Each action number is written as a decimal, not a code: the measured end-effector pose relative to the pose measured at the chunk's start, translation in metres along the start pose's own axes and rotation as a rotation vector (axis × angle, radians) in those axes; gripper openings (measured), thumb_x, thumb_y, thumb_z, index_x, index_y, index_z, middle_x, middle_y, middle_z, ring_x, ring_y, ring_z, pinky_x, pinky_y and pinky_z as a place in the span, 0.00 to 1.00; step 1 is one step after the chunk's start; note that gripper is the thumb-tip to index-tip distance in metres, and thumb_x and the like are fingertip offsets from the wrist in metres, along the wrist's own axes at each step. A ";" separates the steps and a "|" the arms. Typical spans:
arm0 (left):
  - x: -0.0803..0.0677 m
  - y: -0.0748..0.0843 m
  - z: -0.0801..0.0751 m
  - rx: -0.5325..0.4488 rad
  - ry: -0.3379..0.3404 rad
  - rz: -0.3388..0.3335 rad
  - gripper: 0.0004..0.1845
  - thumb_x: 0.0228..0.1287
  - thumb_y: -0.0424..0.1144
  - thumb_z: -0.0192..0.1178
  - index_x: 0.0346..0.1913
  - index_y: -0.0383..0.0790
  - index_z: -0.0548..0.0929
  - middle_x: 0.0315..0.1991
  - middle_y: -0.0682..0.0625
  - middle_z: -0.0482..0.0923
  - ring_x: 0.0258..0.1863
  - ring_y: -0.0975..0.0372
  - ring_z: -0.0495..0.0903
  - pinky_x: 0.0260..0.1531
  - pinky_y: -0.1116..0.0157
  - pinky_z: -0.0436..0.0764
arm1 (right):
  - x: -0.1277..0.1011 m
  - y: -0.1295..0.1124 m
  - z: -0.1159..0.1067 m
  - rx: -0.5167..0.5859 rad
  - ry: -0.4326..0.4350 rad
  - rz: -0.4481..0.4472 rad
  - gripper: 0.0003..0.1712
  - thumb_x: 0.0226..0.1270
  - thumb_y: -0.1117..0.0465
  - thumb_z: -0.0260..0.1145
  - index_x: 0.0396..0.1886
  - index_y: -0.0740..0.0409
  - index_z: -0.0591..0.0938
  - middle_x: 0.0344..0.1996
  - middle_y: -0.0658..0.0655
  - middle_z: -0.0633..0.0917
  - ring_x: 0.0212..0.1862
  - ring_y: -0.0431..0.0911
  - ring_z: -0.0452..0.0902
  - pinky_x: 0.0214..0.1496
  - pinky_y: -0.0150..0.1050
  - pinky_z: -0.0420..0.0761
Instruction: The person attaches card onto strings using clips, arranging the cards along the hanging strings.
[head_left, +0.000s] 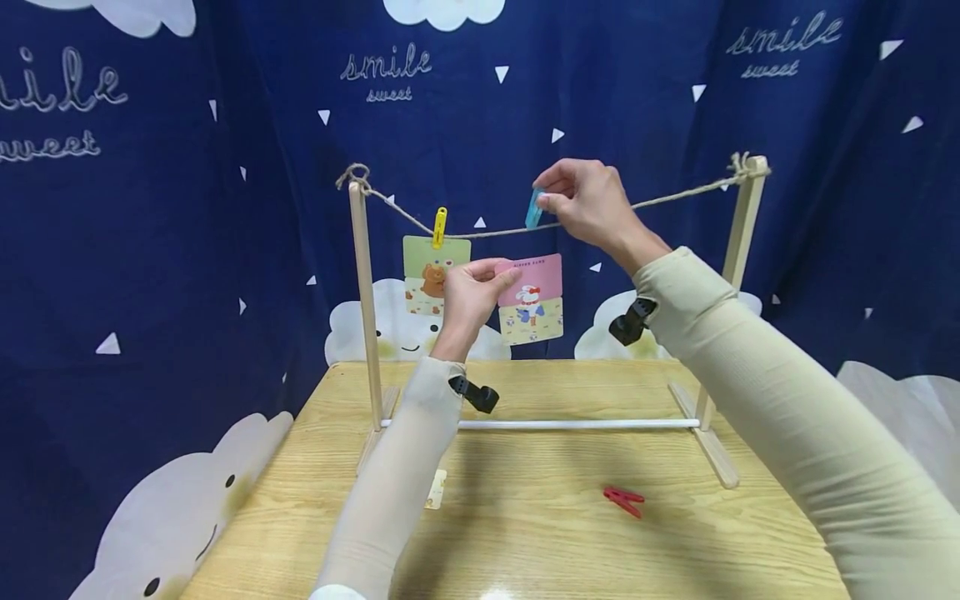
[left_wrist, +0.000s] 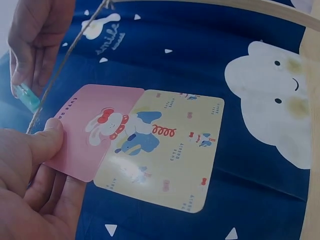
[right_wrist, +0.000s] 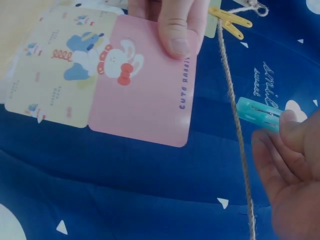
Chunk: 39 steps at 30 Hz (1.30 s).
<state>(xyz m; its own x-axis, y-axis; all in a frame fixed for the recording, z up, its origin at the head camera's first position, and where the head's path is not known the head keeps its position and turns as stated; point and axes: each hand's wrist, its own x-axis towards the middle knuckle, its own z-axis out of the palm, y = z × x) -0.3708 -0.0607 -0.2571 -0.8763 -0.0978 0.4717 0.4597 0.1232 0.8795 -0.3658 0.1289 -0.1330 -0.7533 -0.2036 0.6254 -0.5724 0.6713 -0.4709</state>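
Observation:
My left hand [head_left: 477, 292] pinches a pink and yellow rabbit card [head_left: 531, 312] by its upper left edge, thumb in front and fingers behind. The card hangs upright just below the twine [head_left: 495, 232]. Above the twine, my right hand [head_left: 592, 200] pinches a light blue clothespin [head_left: 534, 208] between thumb and fingers. In the right wrist view the tip of the clothespin [right_wrist: 245, 108] is right at the twine, with the card beside it. To the left, a green bear card [head_left: 424, 287] hangs from the twine by a yellow clothespin [head_left: 439, 227].
The twine is tied between two wooden posts [head_left: 365, 308] joined low down by a white rod [head_left: 577, 424]. A red clothespin [head_left: 624, 501] lies on the wooden table [head_left: 540, 533]. Partly behind my left forearm is a small pale card [head_left: 436, 490]. A blue curtain [head_left: 225, 250] hangs behind.

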 end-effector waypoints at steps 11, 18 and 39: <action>0.006 0.002 -0.004 -0.018 0.008 -0.028 0.11 0.59 0.44 0.78 0.42 0.44 0.94 0.36 0.49 0.90 0.37 0.62 0.86 0.36 0.67 0.82 | 0.000 0.004 0.006 -0.016 -0.023 0.039 0.13 0.75 0.60 0.67 0.54 0.59 0.86 0.45 0.58 0.89 0.46 0.48 0.84 0.53 0.45 0.84; 0.007 0.002 -0.004 -0.002 -0.001 -0.053 0.11 0.59 0.46 0.78 0.42 0.46 0.94 0.37 0.51 0.90 0.40 0.61 0.86 0.41 0.64 0.83 | 0.002 0.008 0.009 -0.027 -0.057 0.067 0.12 0.75 0.60 0.67 0.53 0.59 0.86 0.43 0.58 0.89 0.45 0.49 0.86 0.53 0.46 0.84; 0.012 0.004 -0.008 -0.036 -0.030 0.012 0.10 0.60 0.46 0.77 0.41 0.46 0.94 0.39 0.52 0.90 0.45 0.61 0.86 0.46 0.62 0.82 | -0.001 0.008 0.017 -0.020 -0.137 0.061 0.10 0.75 0.60 0.68 0.50 0.57 0.87 0.42 0.57 0.90 0.44 0.49 0.87 0.52 0.47 0.84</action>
<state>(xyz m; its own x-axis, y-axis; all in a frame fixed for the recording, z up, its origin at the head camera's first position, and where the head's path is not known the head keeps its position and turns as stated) -0.3778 -0.0692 -0.2474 -0.8746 -0.0668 0.4802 0.4742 0.0889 0.8759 -0.3750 0.1220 -0.1484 -0.8246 -0.2559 0.5045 -0.5182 0.6995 -0.4921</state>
